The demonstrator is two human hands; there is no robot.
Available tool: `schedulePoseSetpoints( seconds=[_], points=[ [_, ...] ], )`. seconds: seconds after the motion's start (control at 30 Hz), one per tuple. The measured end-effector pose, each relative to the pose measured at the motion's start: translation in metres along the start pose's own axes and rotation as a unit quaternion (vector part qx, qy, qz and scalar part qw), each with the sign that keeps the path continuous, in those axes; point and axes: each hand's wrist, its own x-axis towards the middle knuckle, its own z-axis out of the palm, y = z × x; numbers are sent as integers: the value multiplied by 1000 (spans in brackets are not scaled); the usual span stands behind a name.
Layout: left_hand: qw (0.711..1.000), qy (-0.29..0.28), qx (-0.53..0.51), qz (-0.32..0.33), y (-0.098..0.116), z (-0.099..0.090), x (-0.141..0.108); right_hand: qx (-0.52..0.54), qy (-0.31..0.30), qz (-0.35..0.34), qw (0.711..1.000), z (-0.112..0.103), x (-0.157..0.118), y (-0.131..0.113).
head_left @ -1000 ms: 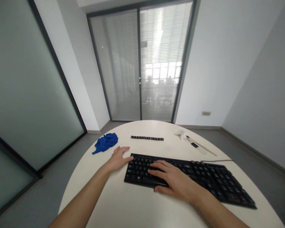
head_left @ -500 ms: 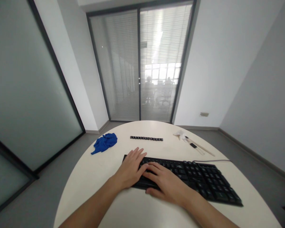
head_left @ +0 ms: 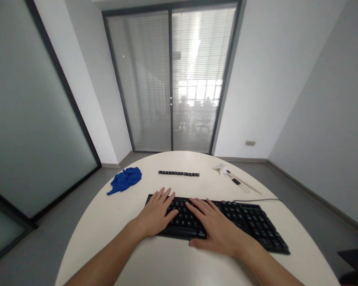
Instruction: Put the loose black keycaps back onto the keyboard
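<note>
A black keyboard lies on the round cream table, tilted slightly with its number pad toward the right. My left hand rests flat over the keyboard's left end, fingers spread and thumb pointing right. On the middle keys lies my right hand, its fingers stretched out and its thumb near the front edge. Neither hand grips anything. Beyond the keyboard sits a row of small black keycaps. Part of the keys is hidden under both hands.
A crumpled blue cloth lies at the table's left. To the right are a thin pale stick, a small black-and-wire tool and some crumpled white material. The keyboard cable runs off rightward. Glass doors stand behind the table.
My right hand has moved right and away from my left hand, uncovering keys between them. The fingers no longer touch. The whole view has shifted slightly.
</note>
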Motion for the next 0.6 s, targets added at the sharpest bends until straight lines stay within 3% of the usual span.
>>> schedulePoseSetpoints(
  seconds=[0.17, 0.33, 0.43, 0.6],
  points=[
    [999, 20, 27, -17, -7, -5, -5, 16, 34, -18, 999, 10, 13, -9],
    [996, 76, 39, 12, 19, -8, -2, 39, 62, -33, 997, 12, 21, -10],
    [997, 65, 28, 29, 34, -4, 1, 70, 87, -45, 993, 9, 21, -10],
    [999, 35, 28, 20, 39, 0, 4, 121, 162, -46, 978, 7, 21, -8]
  ],
)
